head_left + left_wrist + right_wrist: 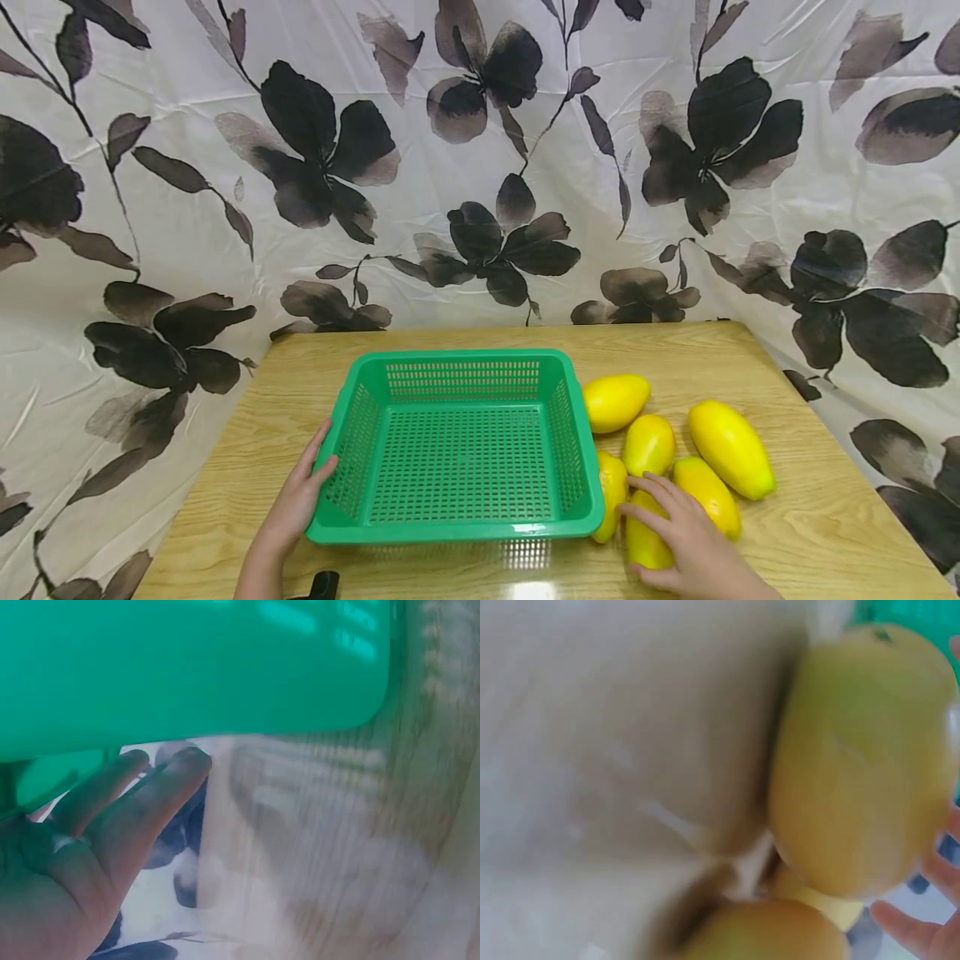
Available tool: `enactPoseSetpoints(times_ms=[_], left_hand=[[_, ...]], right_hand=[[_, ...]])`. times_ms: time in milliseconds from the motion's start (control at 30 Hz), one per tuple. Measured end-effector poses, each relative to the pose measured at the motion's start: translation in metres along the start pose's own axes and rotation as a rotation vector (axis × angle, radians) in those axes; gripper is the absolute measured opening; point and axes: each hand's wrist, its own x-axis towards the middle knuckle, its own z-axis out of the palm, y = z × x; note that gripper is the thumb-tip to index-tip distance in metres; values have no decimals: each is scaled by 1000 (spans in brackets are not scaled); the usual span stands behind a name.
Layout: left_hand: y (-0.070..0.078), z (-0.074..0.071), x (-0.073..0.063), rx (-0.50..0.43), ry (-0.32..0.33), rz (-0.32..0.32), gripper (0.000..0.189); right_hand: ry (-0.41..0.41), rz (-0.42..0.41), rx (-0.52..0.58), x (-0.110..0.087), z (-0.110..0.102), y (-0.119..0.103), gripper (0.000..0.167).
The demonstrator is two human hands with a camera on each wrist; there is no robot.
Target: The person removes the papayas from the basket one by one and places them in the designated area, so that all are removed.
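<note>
A green plastic basket (465, 467) with a slotted floor stands on the table, nothing inside it. At its left side my left hand (288, 500) touches the rim with thumb and fingers extended. The left wrist view shows the fingers (154, 806) fairly straight beside the basket wall (187, 682). My right hand (693, 537) is spread over a yellow mango (642, 542) just right of the basket. In the right wrist view the mango (862, 765) fills much of the frame, its fingertips at the right edge, not clearly closed round it.
More yellow mangoes lie right of the basket: one touching its right rim (611, 496), one behind (617, 402), one in the middle (649, 446), two farther right (731, 450) (707, 496). A dark object (325, 585) shows at the wooden table's (247, 467) front edge. Flowered cloth (480, 167) hangs behind.
</note>
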Motion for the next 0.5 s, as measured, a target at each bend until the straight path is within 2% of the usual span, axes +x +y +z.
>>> enactPoseSetpoints(times_ms=[133, 267, 500], left_hand=[[4, -4, -1, 114, -27, -42, 62], [9, -9, -3, 188, -48, -56, 64], [26, -24, -4, 306, -60, 70, 63]], right_hand=[[24, -28, -11, 11, -13, 10, 57], [-13, -15, -35, 24, -28, 22, 53], [-75, 13, -63, 49, -60, 44, 57]])
